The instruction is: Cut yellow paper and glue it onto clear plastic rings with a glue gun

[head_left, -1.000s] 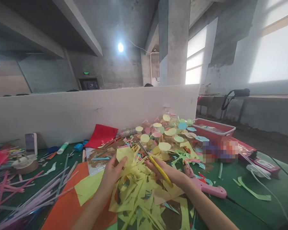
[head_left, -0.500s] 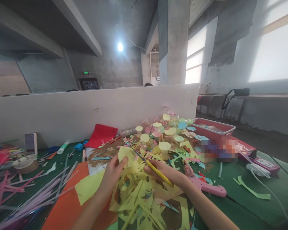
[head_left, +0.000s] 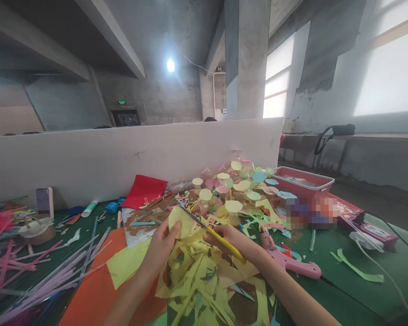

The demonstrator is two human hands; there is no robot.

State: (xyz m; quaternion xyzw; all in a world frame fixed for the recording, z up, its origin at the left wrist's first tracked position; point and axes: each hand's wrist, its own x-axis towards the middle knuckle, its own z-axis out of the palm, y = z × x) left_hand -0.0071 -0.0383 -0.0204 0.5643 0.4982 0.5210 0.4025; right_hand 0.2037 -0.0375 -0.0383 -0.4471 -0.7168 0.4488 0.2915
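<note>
Grey concrete walls (head_left: 177, 102) fill the far end of my feed, and a white board (head_left: 88, 158) stands across the back of a littered green table (head_left: 326, 253). My left hand (head_left: 161, 244) is closed down to a pinch, thumb against fingers, on a yellow paper (head_left: 178, 222) with a rounded edge; the paper rises from that grip towards one o'clock. My right hand (head_left: 229, 240) is wrapped round the yellow handles of the scissors (head_left: 226, 244).

Everything turns on one line: the scissors' long axis points from the right hand to ten o'clock, blades along the paper's upper right edge. Left is the nearer hand, while the right reaches the paper only through the blades. I can't tell how wide they are parted, or whether they touch.

Scraps (head_left: 200, 276) heap at five o'clock from the paper. From the right hand, a pink glue gun (head_left: 297, 266) lies at four, a red basket (head_left: 309, 189) at two.
</note>
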